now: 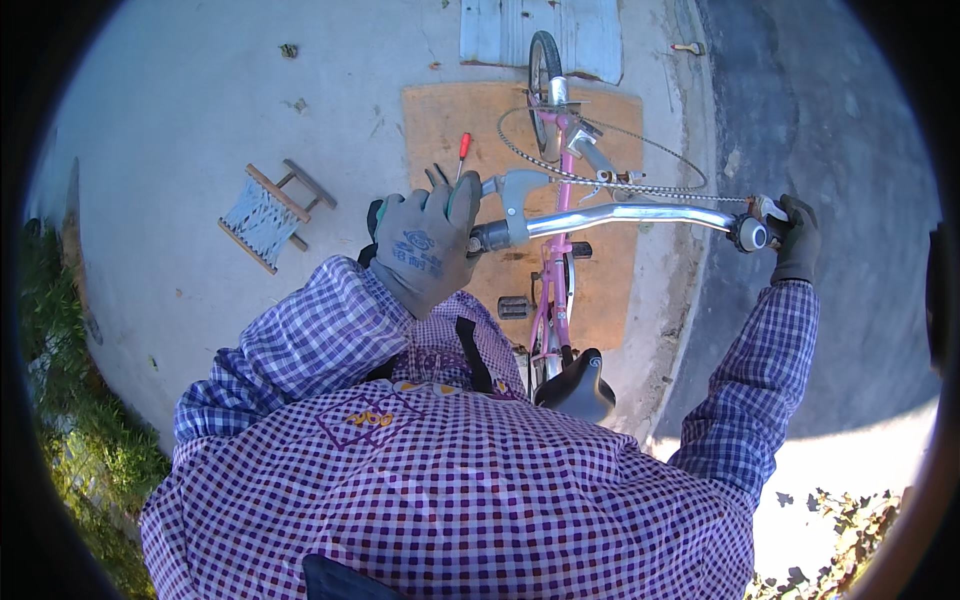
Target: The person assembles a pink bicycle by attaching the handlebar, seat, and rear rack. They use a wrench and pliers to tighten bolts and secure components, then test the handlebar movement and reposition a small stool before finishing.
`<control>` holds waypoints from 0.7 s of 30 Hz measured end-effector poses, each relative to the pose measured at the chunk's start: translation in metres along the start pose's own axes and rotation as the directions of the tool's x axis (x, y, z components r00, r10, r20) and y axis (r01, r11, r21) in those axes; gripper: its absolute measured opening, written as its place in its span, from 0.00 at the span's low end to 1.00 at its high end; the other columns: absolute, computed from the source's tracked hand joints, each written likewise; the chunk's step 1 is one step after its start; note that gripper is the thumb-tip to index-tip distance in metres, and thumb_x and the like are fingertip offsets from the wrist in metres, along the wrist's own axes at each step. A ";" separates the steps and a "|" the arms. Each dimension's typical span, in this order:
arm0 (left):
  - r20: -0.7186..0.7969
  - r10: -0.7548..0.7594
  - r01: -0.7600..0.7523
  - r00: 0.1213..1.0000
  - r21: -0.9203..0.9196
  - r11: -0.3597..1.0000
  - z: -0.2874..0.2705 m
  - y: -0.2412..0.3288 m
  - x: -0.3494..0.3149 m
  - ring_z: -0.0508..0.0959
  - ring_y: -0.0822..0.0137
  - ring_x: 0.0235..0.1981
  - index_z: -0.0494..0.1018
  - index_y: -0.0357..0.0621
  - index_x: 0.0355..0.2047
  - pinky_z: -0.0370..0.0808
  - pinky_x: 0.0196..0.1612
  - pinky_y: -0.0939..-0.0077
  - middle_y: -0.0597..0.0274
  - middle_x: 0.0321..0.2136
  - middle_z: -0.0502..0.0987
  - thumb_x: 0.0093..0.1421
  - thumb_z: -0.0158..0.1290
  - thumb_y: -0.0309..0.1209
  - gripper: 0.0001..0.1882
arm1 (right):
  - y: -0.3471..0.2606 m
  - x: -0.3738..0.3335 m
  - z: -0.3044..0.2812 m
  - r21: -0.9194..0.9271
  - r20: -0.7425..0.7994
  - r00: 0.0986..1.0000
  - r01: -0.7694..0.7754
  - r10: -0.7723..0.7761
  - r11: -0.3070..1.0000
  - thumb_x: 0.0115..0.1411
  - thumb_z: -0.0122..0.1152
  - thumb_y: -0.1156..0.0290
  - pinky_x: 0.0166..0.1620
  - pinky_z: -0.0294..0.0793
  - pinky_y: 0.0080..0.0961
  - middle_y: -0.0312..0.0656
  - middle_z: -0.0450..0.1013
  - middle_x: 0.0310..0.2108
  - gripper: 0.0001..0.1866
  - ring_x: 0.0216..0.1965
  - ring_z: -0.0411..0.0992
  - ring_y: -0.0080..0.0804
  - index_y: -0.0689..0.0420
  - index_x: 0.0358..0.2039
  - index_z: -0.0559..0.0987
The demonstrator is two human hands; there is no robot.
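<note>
A pink bicycle (565, 185) stands ahead of me, its front wheel (541, 70) pointing away. Its curved silver handlebar (625, 213) runs across in front of my chest. My left hand (425, 245), in a grey work glove, is closed round the left end, beside a grey lever bracket (515, 200). At the far right end my gloved right hand (797, 240) is wrapped round the grip, next to a round bell-like part (749, 234). Braided cables (665, 189) loop over the front of the frame. The black saddle (578, 388) sits close to my body. My palms hide both grips.
Beneath the bicycle lies a brown board (430, 125), with a red-handled screwdriver (464, 146) on it. A small wooden folding stool (262, 222) stands to the left. Pale blue sheeting (500, 40) lies at the far side. Dark pavement (830, 130) borders the concrete on the right.
</note>
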State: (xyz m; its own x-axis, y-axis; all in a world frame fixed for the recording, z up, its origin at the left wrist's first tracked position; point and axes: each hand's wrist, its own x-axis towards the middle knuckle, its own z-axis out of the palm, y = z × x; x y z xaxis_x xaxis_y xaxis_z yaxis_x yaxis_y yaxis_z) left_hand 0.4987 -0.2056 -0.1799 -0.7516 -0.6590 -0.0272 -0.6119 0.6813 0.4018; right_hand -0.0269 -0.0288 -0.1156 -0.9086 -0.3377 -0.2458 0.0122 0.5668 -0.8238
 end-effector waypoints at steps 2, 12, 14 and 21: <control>-0.014 0.026 -0.026 1.000 -0.017 1.000 -0.002 0.006 -0.001 0.78 0.59 0.28 0.70 0.37 0.59 0.71 0.32 0.60 0.60 0.31 0.76 0.49 0.67 0.43 0.40 | 0.003 -0.001 -0.007 -0.003 -0.028 0.999 0.023 -0.023 1.000 0.62 0.53 0.76 0.46 0.82 0.34 0.50 0.81 0.41 0.15 0.42 0.81 0.41 0.66 0.47 0.81; 0.097 0.118 -0.103 0.988 -0.142 0.985 -0.016 0.037 -0.007 0.77 0.64 0.29 0.67 0.32 0.63 0.69 0.31 0.64 0.59 0.33 0.76 0.48 0.69 0.46 0.46 | 0.031 0.013 -0.053 0.142 -0.140 0.988 0.081 -0.061 0.987 0.63 0.44 0.83 0.55 0.81 0.37 0.56 0.79 0.47 0.18 0.51 0.79 0.46 0.66 0.50 0.76; 0.102 0.125 -0.110 0.987 -0.141 0.984 -0.016 0.042 -0.006 0.77 0.64 0.29 0.67 0.32 0.63 0.70 0.31 0.64 0.58 0.35 0.77 0.47 0.69 0.47 0.48 | 0.038 0.019 -0.060 0.103 -0.130 0.987 0.106 -0.093 0.989 0.62 0.44 0.83 0.56 0.80 0.37 0.56 0.80 0.47 0.17 0.51 0.79 0.45 0.67 0.50 0.77; 0.131 0.143 -0.122 0.981 -0.157 0.980 -0.018 0.052 -0.005 0.78 0.62 0.31 0.65 0.32 0.65 0.72 0.33 0.63 0.55 0.38 0.78 0.48 0.69 0.48 0.49 | 0.042 0.017 -0.065 0.034 -0.201 0.969 0.151 -0.141 0.988 0.67 0.60 0.70 0.52 0.79 0.36 0.49 0.81 0.44 0.13 0.45 0.79 0.39 0.65 0.47 0.80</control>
State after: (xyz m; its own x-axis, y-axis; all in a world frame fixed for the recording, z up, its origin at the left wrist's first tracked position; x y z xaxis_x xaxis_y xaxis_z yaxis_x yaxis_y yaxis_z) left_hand 0.4750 -0.1729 -0.1424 -0.8572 -0.5072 -0.0894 -0.4694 0.6982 0.5405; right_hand -0.0689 0.0381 -0.1213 -0.9664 -0.2563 -0.0194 -0.1108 0.4835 -0.8683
